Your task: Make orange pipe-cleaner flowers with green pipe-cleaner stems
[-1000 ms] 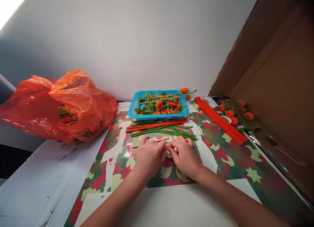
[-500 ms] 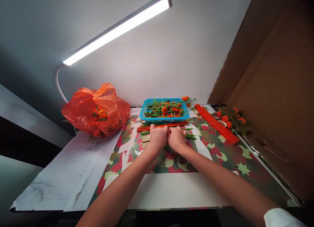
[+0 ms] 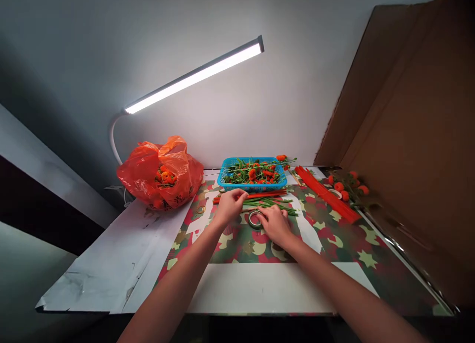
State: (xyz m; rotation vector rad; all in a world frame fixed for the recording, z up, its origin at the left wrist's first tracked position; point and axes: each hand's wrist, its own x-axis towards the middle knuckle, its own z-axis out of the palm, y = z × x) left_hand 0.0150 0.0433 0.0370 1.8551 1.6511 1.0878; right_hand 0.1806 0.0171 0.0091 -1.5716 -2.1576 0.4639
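Tape roll [image 3: 251, 224] lies on the desk's patterned cover [image 3: 260, 249], just this side of the green stems [image 3: 278, 205], against the right hand [image 3: 275, 221]. On my feed the right fingers curl at its edge; whether they pinch it, I can't tell. Left hand [image 3: 230, 204] is by the red stems [image 3: 274, 193], thumb and forefinger drawn close; anything thin between them is too small to make out. My concern: a knuckle nudge could skid the roll into the green stems, which lie loose and crossed, and scatter them. Farther back, stalks overhang the blue basket [image 3: 252, 187]; a careless reach could snag flowers out. Left, the bag [image 3: 137, 174] gapes; a bump might spill it.
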